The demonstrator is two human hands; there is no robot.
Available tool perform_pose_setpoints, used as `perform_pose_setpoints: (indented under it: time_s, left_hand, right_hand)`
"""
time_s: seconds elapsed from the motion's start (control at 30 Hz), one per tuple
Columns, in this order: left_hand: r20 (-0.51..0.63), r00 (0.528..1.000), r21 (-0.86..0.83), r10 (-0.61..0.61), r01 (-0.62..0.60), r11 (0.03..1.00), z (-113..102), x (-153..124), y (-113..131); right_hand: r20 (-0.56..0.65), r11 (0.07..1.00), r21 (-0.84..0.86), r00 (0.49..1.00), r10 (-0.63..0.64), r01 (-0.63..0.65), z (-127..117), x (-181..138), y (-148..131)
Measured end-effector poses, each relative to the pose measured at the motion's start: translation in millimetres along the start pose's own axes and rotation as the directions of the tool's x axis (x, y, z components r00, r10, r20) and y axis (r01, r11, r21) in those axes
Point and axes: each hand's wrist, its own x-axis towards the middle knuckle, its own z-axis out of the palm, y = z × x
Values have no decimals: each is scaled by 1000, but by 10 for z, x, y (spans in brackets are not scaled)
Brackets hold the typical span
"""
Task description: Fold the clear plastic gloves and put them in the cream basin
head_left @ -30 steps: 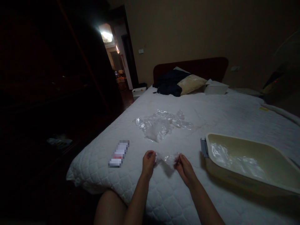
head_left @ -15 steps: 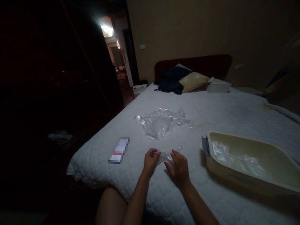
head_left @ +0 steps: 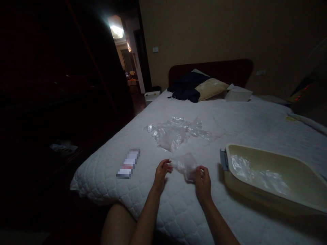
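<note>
A small crumpled clear plastic bag (head_left: 186, 166) is spread between my two hands just above the bed. My right hand (head_left: 203, 182) pinches its right edge between thumb and fingers. At the bag's left end is my left hand (head_left: 161, 174), its fingers loosely bent and apart, with no clear grip on the plastic. Beyond my hands lies a larger pile of crumpled clear plastic bags (head_left: 170, 132) on the white quilted bedspread (head_left: 133, 136).
To the right stands a cream plastic bin (head_left: 301, 170) with a grey latch and flat clear plastic inside. A blurred-out phone-shaped object (head_left: 128, 164) lies left of my hands. Dark clothing (head_left: 187, 86), a pillow (head_left: 212, 89) and a white box (head_left: 238, 93) sit near the headboard.
The small bag has opened out wider between my hands. My right hand has moved slightly right and now pinches its edge; my left fingers have loosened from the plastic.
</note>
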Motion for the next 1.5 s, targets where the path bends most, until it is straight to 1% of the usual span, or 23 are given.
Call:
perform_pose_setpoints:
  time_s: [0.03, 0.07, 0.1, 0.13, 0.2, 0.23, 0.27, 0.3, 0.33, 0.4, 0.47, 0.53, 0.63, 0.73, 0.87, 0.93, 1.07, 1.13, 1.2, 1.3, 1.4, 1.47, 1.5]
  left_hand:
    - [24, 1000, -14, 9, -9, 1000, -7, 6, -1]
    - [47, 999, -22, 14, -12, 1000, -14, 13, -2]
    - [73, 997, -24, 9, -7, 1000, -20, 20, -3]
    - [98, 995, -20, -3, 5, 1000, -26, 26, -4]
    - [157, 987, 1, -40, 40, 999, -35, 27, 1]
    - [188, 980, 17, -59, 57, 998, -36, 22, 7]
    - [222, 972, 38, -80, 73, 997, -36, 13, 16]
    - [255, 962, 64, -100, 87, 994, -33, 1, 27]
    - [283, 951, 94, -121, 98, 991, -29, -13, 39]
    - [305, 941, 147, -144, 103, 984, -16, -38, 59]
    - [298, 942, 165, -154, 108, 980, -4, -53, 70]
    - [268, 951, 140, -153, 119, 983, 5, -57, 69]
    - [215, 964, 54, -158, 150, 987, 14, -52, 55]
    - [189, 966, -16, -179, 185, 983, 22, -55, 55]
    - [172, 959, 14, -227, 228, 974, 20, -70, 95]
    - [149, 958, 10, -245, 246, 969, 14, -74, 115]
    - [97, 967, -112, -234, 244, 963, 10, -79, 126]
    - [85, 969, -168, -231, 243, 955, 4, -78, 125]
    - [80, 963, -231, -257, 268, 935, -14, -73, 126]
    - [67, 944, -338, -323, 326, 883, -64, -61, 133]
    - [101, 932, -393, -349, 360, 846, -122, -47, 129]
    - [138, 929, -418, -344, 370, 830, -149, -33, 113]
    - [138, 928, -430, -346, 371, 823, -156, -25, 101]
  right_hand:
    - [30, 991, 116, 997, 65, -68, -11, 21, -16]
    - [92, 966, 217, 988, 124, -141, -22, 40, -30]
    - [179, 930, 292, 968, 177, -224, -34, 56, -44]
    - [282, 888, 340, 934, 218, -310, -45, 66, -57]
    - [486, 809, 367, 837, 253, -458, -61, 65, -83]
    - [563, 784, 359, 787, 252, -507, -65, 56, -97]
    - [617, 769, 349, 749, 242, -536, -66, 44, -109]
    - [651, 763, 345, 725, 226, -547, -66, 32, -120]
    - [668, 761, 349, 714, 207, -547, -64, 22, -129]
    - [669, 759, 367, 720, 186, -537, -63, 12, -136]
    - [654, 754, 382, 733, 188, -535, -64, 15, -131]
    - [637, 742, 398, 745, 200, -540, -64, 22, -123]
    - [600, 718, 430, 768, 226, -547, -61, 20, -132]
    - [578, 725, 435, 783, 229, -533, -63, 4, -166]
    - [541, 760, 418, 808, 233, -499, -86, 0, -181]
    - [507, 756, 433, 826, 245, -491, -97, 14, -158]
    - [415, 717, 527, 875, 251, -456, -115, 57, -79]
    - [393, 705, 541, 879, 269, -458, -124, 77, -41]
    - [393, 699, 544, 877, 278, -465, -131, 90, -11]
    - [413, 715, 544, 882, 227, -438, -129, 102, 13]
    - [419, 741, 553, 896, 149, -382, -121, 106, 10]
    - [411, 746, 555, 901, 140, -369, -120, 106, -2]
    - [406, 745, 555, 902, 145, -369, -120, 105, -9]
